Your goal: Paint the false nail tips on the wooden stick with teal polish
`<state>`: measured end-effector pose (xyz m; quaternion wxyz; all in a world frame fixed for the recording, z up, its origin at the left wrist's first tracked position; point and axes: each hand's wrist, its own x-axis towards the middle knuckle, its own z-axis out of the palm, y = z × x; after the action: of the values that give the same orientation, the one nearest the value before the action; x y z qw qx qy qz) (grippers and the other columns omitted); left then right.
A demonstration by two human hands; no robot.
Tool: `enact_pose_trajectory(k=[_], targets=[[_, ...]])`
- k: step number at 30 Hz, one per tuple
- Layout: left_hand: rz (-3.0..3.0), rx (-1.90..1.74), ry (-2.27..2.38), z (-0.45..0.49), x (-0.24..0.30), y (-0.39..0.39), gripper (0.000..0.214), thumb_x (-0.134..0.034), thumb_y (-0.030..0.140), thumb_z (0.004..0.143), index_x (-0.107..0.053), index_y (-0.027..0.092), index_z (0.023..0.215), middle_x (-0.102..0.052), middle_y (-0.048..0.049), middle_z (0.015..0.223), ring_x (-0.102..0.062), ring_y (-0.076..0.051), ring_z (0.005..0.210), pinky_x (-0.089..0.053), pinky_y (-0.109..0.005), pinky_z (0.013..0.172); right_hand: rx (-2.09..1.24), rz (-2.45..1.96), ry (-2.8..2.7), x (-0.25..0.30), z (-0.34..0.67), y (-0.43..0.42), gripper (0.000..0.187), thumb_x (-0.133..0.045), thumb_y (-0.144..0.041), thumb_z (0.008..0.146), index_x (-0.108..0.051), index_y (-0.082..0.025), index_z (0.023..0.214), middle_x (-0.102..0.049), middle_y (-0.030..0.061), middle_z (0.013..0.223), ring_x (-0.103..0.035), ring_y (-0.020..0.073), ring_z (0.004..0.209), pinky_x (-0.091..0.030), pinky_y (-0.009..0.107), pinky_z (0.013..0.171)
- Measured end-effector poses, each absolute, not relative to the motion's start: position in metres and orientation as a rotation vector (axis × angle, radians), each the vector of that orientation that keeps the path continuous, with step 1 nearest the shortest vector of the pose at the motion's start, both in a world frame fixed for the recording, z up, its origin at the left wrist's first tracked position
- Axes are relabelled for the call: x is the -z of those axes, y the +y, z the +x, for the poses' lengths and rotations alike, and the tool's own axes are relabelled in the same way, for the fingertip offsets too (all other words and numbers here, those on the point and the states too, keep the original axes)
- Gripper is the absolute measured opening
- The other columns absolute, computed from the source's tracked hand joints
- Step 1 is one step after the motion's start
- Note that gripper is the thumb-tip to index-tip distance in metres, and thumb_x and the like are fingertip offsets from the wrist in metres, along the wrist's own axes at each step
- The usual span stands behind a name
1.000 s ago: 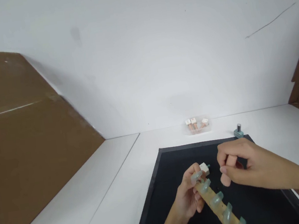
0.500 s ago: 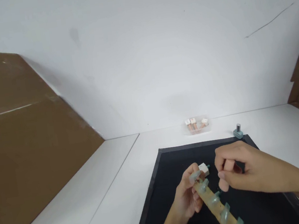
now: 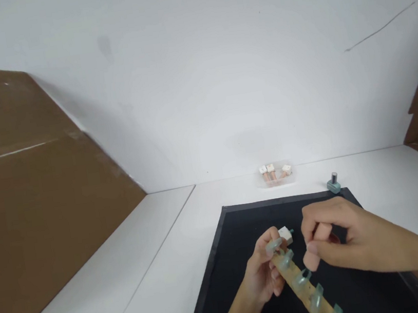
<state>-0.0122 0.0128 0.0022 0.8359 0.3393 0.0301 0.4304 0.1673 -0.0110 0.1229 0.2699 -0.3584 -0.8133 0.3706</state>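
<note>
My left hand (image 3: 265, 267) is closed around the upper end of a tan strip (image 3: 303, 288) that slants down to the right. Along the strip sit several translucent greenish, leaf-like pieces (image 3: 316, 298). My right hand (image 3: 333, 237) is curled, with thumb and fingers pinched together beside the strip's middle piece. Whatever may be between those fingers is hidden. Just past my left fingertips is a white block (image 3: 285, 235) with a small green tip; I cannot tell whether it touches the hand.
Below the hands lies a black mat (image 3: 241, 219) on a white table. Behind it stands a clear box (image 3: 286, 180) with white-ended, pinkish pieces. A blue-grey piece with a metal post (image 3: 333, 185) is at the mat's back right corner. Cardboard panels (image 3: 36, 201) flank the table.
My right fingertips have shifted slightly down towards the strip, and the middle green piece beside them appears tilted a little differently. My left hand keeps its hold on the strip.
</note>
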Motion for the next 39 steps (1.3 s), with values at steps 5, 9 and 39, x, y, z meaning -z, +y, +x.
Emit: enact_pose_trajectory(k=[5,9,39], targets=[[0.723,-0.905,0.069,-0.010,-0.006,0.011,0.013,-0.054,0.022,0.077,-0.045,0.017,0.070,-0.037,0.0081,0.049,-0.023,-0.001,0.032,-0.032,-0.009,0.027,-1.094,-0.921,-2.192,-0.122,0.167,-0.011,0.013,-0.052,-0.009,0.077,-0.052,-0.019,0.068,-0.071,-0.0003,0.066,-0.049,0.0104,0.052,-0.036,0.020,0.047],[0.718,-0.909,0.026,-0.011,-0.009,0.008,0.013,-0.055,0.022,0.077,-0.045,0.017,0.070,-0.035,0.0077,0.051,-0.021,-0.001,0.034,-0.032,-0.009,0.027,-1.054,-1.015,-2.189,-0.122,0.169,-0.010,0.019,-0.049,-0.007,0.077,-0.047,-0.020,0.064,-0.071,-0.0017,0.064,-0.049,0.0110,0.052,-0.034,0.020,0.046],[0.773,-0.891,0.001,-0.005,-0.009,0.007,0.014,-0.055,0.023,0.078,-0.044,0.016,0.071,-0.040,0.0074,0.052,-0.028,0.000,0.031,-0.034,-0.009,0.027,-1.104,-1.001,-2.187,-0.120,0.168,-0.008,0.020,-0.050,-0.009,0.079,-0.047,-0.019,0.062,-0.071,-0.0009,0.060,-0.041,0.0090,0.045,-0.030,0.019,0.042]])
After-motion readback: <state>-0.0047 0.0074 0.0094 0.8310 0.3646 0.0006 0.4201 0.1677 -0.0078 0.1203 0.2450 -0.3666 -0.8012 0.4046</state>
